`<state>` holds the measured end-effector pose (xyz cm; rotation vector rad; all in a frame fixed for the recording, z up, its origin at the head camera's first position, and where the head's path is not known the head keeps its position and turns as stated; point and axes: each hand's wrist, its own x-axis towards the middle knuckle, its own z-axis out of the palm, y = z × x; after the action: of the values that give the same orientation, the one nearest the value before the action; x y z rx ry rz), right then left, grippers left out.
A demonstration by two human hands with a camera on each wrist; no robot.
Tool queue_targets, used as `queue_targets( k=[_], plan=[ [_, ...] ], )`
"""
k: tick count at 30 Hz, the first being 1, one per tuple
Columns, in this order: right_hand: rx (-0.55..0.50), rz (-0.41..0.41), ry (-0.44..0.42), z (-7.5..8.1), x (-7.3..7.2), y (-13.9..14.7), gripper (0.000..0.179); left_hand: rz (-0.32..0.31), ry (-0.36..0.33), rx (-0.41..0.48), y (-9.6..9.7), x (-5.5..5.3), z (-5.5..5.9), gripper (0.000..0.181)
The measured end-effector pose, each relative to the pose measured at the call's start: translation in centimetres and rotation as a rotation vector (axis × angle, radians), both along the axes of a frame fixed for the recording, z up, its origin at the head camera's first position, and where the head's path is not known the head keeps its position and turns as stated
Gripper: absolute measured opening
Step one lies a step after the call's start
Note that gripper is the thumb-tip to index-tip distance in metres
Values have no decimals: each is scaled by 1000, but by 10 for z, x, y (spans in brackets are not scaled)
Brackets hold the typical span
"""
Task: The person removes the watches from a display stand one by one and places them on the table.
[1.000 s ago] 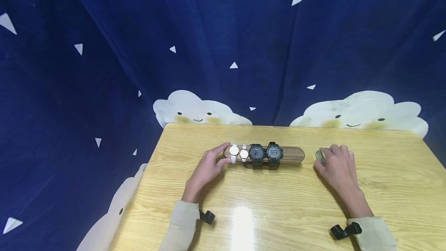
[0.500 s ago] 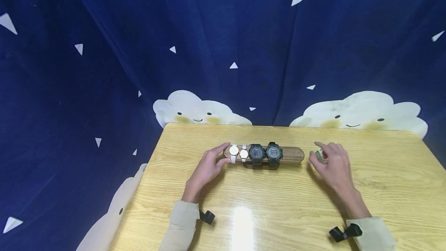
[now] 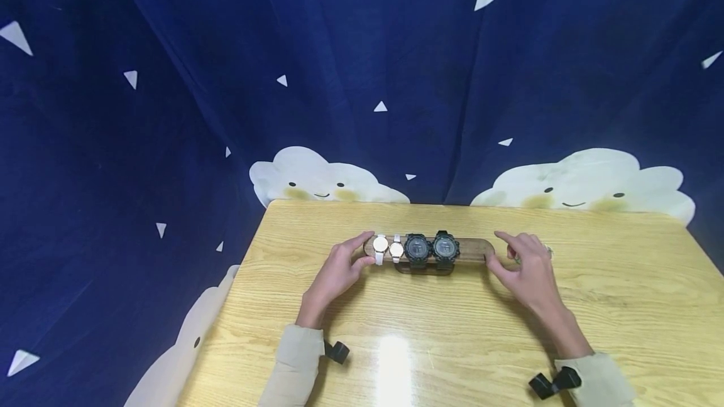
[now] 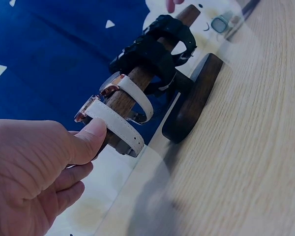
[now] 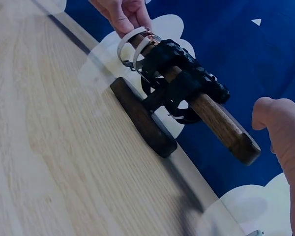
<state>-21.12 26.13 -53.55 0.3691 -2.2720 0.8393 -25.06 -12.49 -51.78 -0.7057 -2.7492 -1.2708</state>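
A dark wooden watch stand (image 3: 472,250) stands on the table, its bar raised over an oval foot (image 5: 140,115). Two white-strapped watches (image 4: 119,123) and two chunky black digital watches (image 3: 417,247) are strapped round the bar. My left hand (image 3: 335,272) pinches the bar's left end, thumb in front beside the outer white strap. At the other end my right hand (image 3: 528,272) is spread, thumb and index finger apart on either side of the tip; the right wrist view shows the thumb (image 5: 273,115) beside it. A pale green watch (image 4: 220,23) lies on the table, mostly hidden behind my right hand in the head view.
The light wooden table (image 3: 430,325) reaches back to a dark blue curtain (image 3: 351,80) printed with clouds and white triangles. Black wrist camera mounts (image 3: 337,352) stick out from both beige sleeves.
My right hand has let go of the green watch and moved left to the stand's right end, fingers spreading. The left hand and the stand have stayed where they were.
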Motion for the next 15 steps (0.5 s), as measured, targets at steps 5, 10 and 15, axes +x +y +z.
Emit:
queue_targets(
  k=[5, 10, 15],
  plan=[
    [10, 36, 8, 1, 2, -6, 41, 7, -10, -10, 0, 0, 0, 59],
    [18, 78, -18, 1, 3, -11, 45, 7, -5, -7, 1, 0, 0, 60],
    [28, 129, -20, -2, 3, -16, 49, 8, -5, -2, 1, 0, 1, 60]
  ],
)
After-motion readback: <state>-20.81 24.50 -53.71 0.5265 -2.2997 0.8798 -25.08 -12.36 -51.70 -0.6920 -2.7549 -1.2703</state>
